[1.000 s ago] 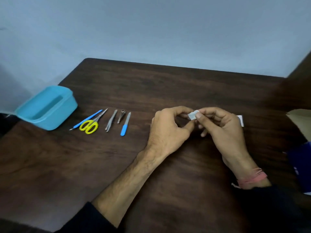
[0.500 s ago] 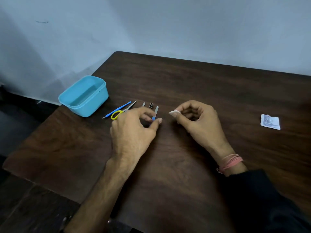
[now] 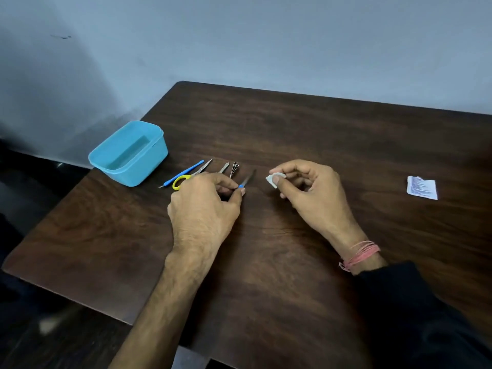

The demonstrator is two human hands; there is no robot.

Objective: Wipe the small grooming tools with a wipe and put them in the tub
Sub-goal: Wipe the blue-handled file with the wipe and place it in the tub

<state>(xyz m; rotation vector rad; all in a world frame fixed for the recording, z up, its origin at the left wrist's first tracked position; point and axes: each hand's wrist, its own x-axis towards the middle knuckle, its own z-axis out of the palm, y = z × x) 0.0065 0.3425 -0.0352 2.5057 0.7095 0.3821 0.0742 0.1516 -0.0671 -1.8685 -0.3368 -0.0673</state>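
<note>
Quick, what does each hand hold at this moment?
Left hand: pinches the blue-handled nail file.
Right hand: pinches the small white wipe.

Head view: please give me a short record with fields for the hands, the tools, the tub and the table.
left hand: pinches the blue handle of the nail file
right hand: pinches the wipe
tools lying in a row: blue pusher; yellow scissors; tweezers; nail clipper
tub: blue, open, nothing visible inside, left of the tools
torn wrapper: on the table, far right
</note>
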